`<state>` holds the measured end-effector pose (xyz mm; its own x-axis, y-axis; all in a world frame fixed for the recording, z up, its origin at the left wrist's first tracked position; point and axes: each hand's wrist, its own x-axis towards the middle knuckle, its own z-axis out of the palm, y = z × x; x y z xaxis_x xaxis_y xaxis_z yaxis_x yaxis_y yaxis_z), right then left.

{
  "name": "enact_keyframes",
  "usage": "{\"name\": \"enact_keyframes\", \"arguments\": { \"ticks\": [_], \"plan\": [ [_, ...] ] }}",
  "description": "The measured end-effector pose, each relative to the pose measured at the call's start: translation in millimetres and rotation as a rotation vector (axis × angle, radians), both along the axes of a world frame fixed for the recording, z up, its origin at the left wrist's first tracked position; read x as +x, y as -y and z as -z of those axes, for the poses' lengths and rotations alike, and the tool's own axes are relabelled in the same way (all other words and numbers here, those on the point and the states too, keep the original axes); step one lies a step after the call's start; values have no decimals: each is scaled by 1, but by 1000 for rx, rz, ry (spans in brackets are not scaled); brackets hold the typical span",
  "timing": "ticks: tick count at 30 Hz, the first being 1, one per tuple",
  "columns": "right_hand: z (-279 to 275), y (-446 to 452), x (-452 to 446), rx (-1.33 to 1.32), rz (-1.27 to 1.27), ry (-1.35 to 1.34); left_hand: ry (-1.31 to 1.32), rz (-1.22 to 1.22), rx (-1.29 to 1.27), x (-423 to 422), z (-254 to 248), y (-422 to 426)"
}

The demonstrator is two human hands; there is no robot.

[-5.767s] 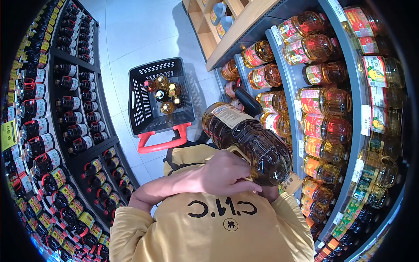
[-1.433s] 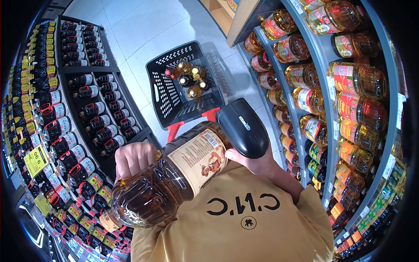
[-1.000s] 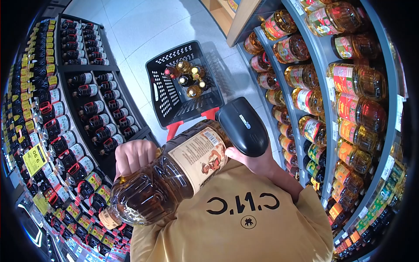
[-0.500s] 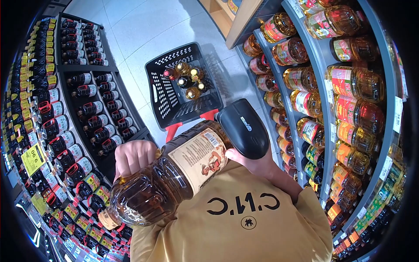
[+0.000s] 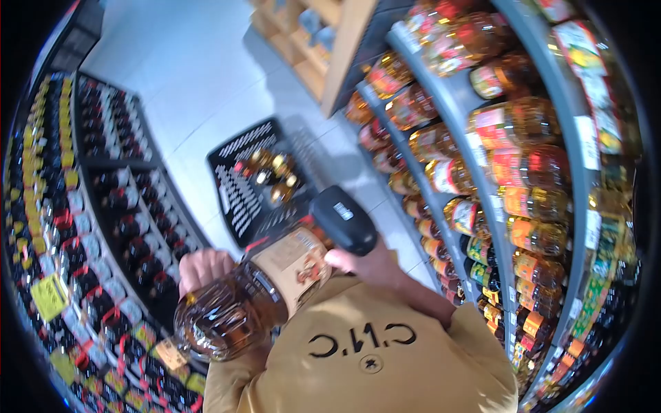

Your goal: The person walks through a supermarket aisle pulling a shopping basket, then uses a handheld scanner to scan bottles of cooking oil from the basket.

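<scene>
A large clear bottle of brown liquid (image 5: 237, 313) lies aslant before my chest, its cap end low on the left and its beige label (image 5: 292, 265) facing up. My left hand (image 5: 206, 267) is closed at the bottle's upper left side, seemingly on its handle, which is hidden. Near the base end, my right hand (image 5: 368, 267) holds a black rounded device (image 5: 344, 219); its thumb touches the bottle by the label, and its other fingers are hidden under the device. Motion blurs the picture.
A black basket (image 5: 222, 196) with several bottles (image 5: 272, 175) stands on the floor ahead. Dark bottles fill the left shelves (image 5: 127, 165); oil bottles (image 5: 527, 168) fill the right ones. A wooden rack (image 5: 344, 55) stands beyond, at the top.
Since the oldest frame, the bottle has swung leftward, its cap end now at the left. In the latest interval the view has shifted, moving the basket down and left; both hands keep their holds.
</scene>
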<state>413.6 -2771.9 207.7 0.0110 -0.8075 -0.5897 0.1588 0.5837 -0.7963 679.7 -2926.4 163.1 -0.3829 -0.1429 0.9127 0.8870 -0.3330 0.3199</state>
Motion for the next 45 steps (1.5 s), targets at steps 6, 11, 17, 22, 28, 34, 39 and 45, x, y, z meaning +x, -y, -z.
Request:
{"name": "enact_keyframes", "arguments": {
  "ticks": [6, 11, 17, 22, 28, 34, 39, 45],
  "plan": [
    [9, -4, -11, -15, 26, 103, 188, -311, 572, 2, 21, -36],
    [30, -16, -14, -124, 132, 145, 401, -635, 1207, -15, 24, -69],
    [50, -36, -26, -106, 275, 273, 456, -454, 647, -37, 31, -49],
    [48, -54, -40, -119, 343, 344, 522, -386, 666, -70, 11, -49],
    [46, -78, -60, -162, 387, 365, 590, -333, 608, -101, -9, -63],
    [61, -110, -82, -240, 412, 410, 649, -313, 590, -129, -21, -95],
    [49, -132, -99, -223, 415, 218, 705, -342, 602, -147, -33, -125],
    [43, -155, -107, -262, 545, -76, 836, -259, 646, -164, -41, -155]
  ]
}}
